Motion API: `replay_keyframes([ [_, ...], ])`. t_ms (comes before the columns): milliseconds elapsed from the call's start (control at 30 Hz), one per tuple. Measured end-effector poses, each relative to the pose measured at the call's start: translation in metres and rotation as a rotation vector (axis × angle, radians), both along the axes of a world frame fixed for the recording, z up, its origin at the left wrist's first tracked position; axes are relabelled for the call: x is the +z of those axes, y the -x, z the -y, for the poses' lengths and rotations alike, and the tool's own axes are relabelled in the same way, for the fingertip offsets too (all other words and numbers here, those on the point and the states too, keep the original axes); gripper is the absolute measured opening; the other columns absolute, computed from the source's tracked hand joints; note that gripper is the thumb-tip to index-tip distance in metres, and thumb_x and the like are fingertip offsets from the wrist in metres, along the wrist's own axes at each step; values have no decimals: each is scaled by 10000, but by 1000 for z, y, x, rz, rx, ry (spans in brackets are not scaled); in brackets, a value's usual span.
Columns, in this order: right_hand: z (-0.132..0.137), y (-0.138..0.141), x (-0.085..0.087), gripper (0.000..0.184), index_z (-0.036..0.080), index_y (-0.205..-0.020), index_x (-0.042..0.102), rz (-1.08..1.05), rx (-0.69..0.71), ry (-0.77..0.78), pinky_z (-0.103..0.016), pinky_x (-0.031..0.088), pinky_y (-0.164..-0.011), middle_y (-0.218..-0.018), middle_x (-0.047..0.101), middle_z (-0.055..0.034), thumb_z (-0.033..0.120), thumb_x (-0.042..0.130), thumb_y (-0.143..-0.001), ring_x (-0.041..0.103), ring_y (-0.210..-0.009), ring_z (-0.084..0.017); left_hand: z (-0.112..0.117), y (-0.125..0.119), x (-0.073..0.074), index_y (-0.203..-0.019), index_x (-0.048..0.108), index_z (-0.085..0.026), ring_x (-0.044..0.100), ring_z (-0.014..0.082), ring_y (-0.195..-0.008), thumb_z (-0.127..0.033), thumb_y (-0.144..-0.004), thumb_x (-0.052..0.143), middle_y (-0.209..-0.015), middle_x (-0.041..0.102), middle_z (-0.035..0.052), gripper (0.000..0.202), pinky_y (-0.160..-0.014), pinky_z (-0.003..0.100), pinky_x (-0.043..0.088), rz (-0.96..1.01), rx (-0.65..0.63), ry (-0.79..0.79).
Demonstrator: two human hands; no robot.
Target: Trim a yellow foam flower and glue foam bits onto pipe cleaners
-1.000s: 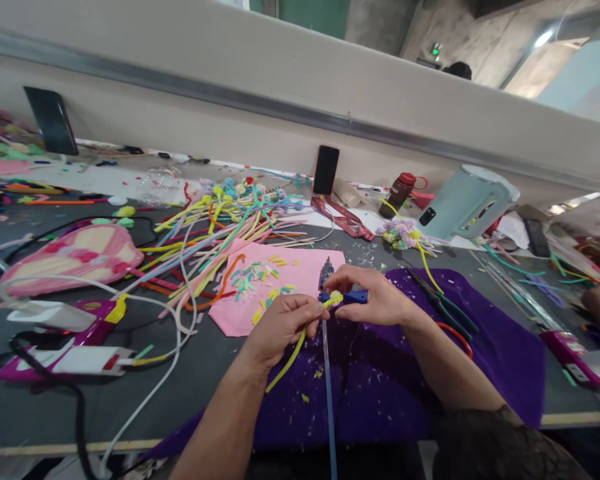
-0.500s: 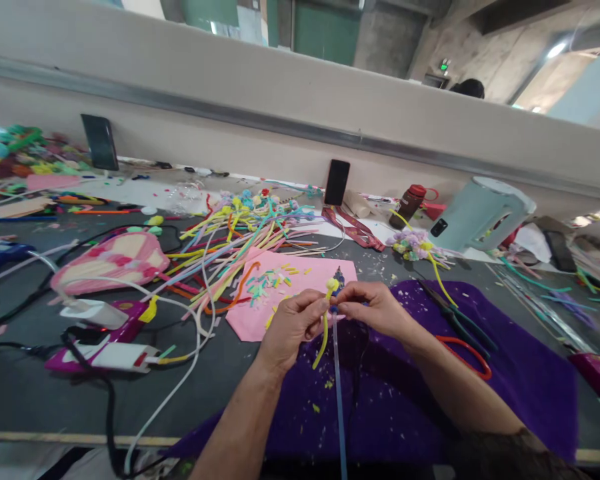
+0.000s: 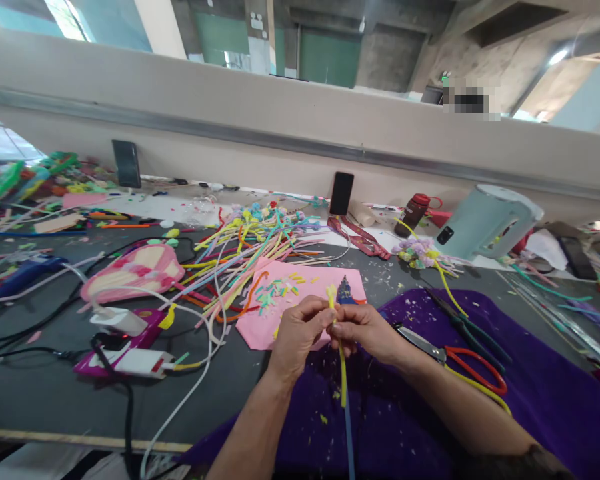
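Note:
Both my hands meet over the purple cloth, around a yellow pipe cleaner (image 3: 343,380) with a fluffy, split top. My left hand (image 3: 300,337) pinches it near that top between thumb and fingertips. From the other side, my right hand (image 3: 370,330) grips it just below, fingers closed. The yellow tail hangs down beneath the fingers. Just behind the hands is a blue glue gun (image 3: 347,293) with a crusted dark tip, mostly hidden by them. A long translucent stick (image 3: 349,433) runs from below the hands toward me.
Scissors with red handles (image 3: 480,367) and dark pliers (image 3: 473,333) lie on the purple cloth (image 3: 545,373) at right. Cut bits cover a pink sheet (image 3: 260,333). Left are a power strip (image 3: 147,327) and cables; behind, a kettle (image 3: 485,223) and a phone (image 3: 341,193).
My right hand has come from the glue gun onto the yellow pipe cleaner. Its top looks split rather than round. A yellow stem now shows beside the scissors. The view has shifted slightly.

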State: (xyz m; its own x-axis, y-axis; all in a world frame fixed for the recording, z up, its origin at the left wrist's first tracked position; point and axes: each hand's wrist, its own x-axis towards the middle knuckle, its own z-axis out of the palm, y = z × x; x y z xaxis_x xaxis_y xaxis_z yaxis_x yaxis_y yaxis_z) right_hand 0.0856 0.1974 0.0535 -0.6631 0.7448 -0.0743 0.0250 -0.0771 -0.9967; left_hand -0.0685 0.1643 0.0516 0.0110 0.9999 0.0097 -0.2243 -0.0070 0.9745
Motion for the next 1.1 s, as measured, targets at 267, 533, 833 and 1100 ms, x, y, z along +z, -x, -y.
replay_keyframes([
  [267,-2,0,-9,299,136,-725,611,14,13,61,-180,359,-413,-568,627,17,428,653,-774,519,-412,-65,-2,-2,-4,-626,608,-149,392,55,-507,-285,-704,701,-635,508,-49,182,-491,192,325,-31,77,-24],
  [533,-4,1,-10,307,143,-710,619,50,-7,32,-188,359,-417,-600,639,9,443,647,-769,525,-422,-69,-3,-2,-5,-642,627,-151,458,83,-580,-288,-721,678,-659,532,-28,166,-544,199,368,-140,114,-103],
  [833,-19,-42,20,201,164,-867,721,351,256,-300,-215,431,-539,-686,660,-12,338,640,-807,571,-578,-112,8,-10,-1,-624,640,-129,397,48,-434,-373,-693,691,-530,539,-36,258,-444,196,298,35,-129,-13],
  [1100,-35,-51,15,233,172,-844,708,479,57,-387,-236,466,-525,-753,697,-40,383,615,-810,596,-555,-128,22,-14,4,-700,684,-132,442,40,-447,-339,-697,715,-616,628,-8,209,-433,176,313,80,-668,59],
])
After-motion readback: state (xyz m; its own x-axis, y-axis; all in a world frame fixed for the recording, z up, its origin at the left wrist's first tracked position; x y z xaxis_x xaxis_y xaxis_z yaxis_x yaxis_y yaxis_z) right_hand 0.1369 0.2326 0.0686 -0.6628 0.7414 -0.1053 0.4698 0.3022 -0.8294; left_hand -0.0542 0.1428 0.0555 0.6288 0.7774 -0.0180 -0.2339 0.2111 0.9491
